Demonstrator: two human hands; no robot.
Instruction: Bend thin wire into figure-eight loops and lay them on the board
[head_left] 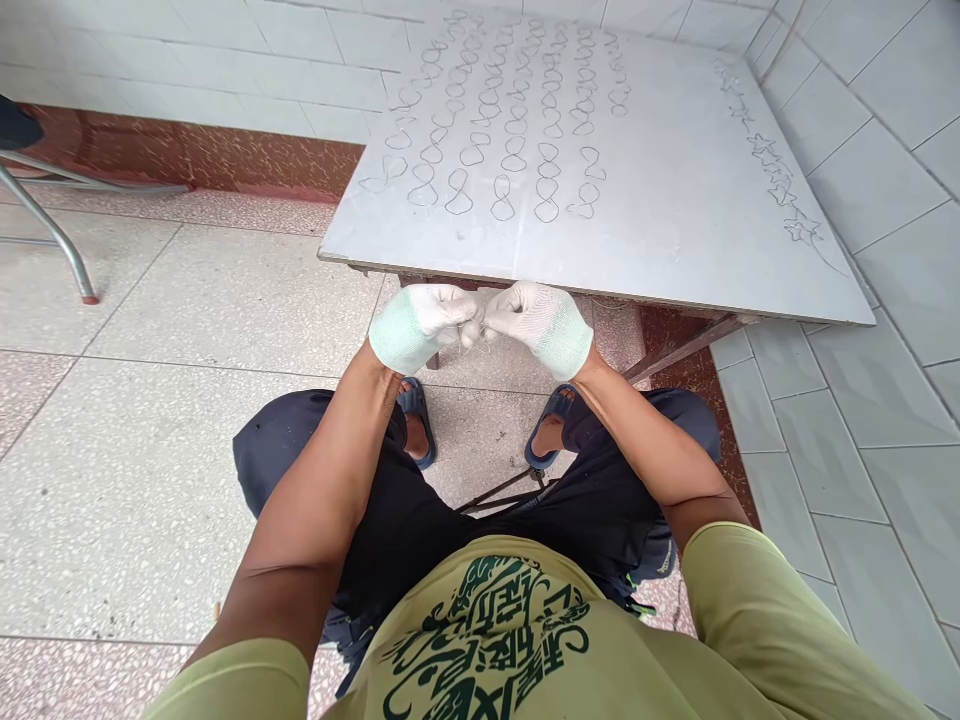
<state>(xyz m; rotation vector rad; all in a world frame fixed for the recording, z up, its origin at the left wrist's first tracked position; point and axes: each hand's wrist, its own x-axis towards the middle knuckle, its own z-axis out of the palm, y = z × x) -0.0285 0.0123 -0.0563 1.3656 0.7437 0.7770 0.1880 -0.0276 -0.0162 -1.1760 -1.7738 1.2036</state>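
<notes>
Yellow-green shirt [487, 640] nearest. Left hand [426, 315], right hand [534, 318], gloved, together before table [675, 220] edge, pinching fine wire [480, 342], mostly hidden. Looped wires [514, 150] in rows on table; star-shaped wires [802, 230] at right; metal leg [73, 262] far left.

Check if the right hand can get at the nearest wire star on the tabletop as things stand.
Likely yes: no object shows between the right hand and the nearest wire star, just tabletop. It would need to stretch forward and right, though it seems busy pinching thin wire.
</notes>
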